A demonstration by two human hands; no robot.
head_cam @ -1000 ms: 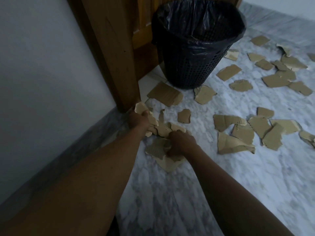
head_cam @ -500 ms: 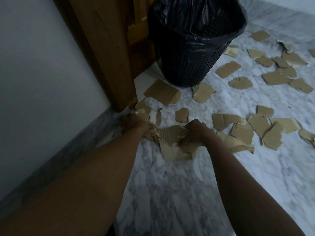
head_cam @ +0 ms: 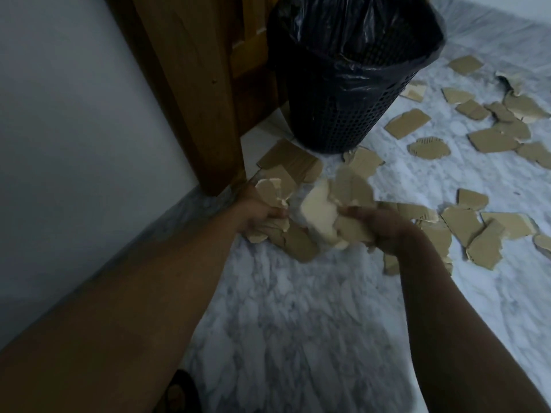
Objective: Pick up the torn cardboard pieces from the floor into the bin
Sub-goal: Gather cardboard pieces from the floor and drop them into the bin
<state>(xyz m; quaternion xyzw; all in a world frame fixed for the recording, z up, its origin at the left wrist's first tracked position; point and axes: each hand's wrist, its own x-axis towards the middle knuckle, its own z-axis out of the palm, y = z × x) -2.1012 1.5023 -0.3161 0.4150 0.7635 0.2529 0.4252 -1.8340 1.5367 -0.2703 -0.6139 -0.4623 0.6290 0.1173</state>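
My left hand (head_cam: 257, 214) grips a bunch of torn cardboard pieces (head_cam: 272, 189) just above the floor, near the foot of the wooden door frame. My right hand (head_cam: 384, 228) holds a bigger bundle of cardboard pieces (head_cam: 334, 210), blurred, lifted off the marble floor. The black mesh bin (head_cam: 343, 114) with a black liner stands upright just beyond both hands. Many more brown cardboard scraps (head_cam: 465, 225) lie scattered on the floor to the right and far right.
A wooden door frame (head_cam: 193, 93) and a white wall (head_cam: 74, 144) close off the left side. A flat cardboard piece (head_cam: 289, 158) lies at the bin's base. The marble floor (head_cam: 298, 323) stretches toward me between my arms.
Both hands gathered the pile of scraps and raised it off the floor toward the bin. The view moved closer to the bin.
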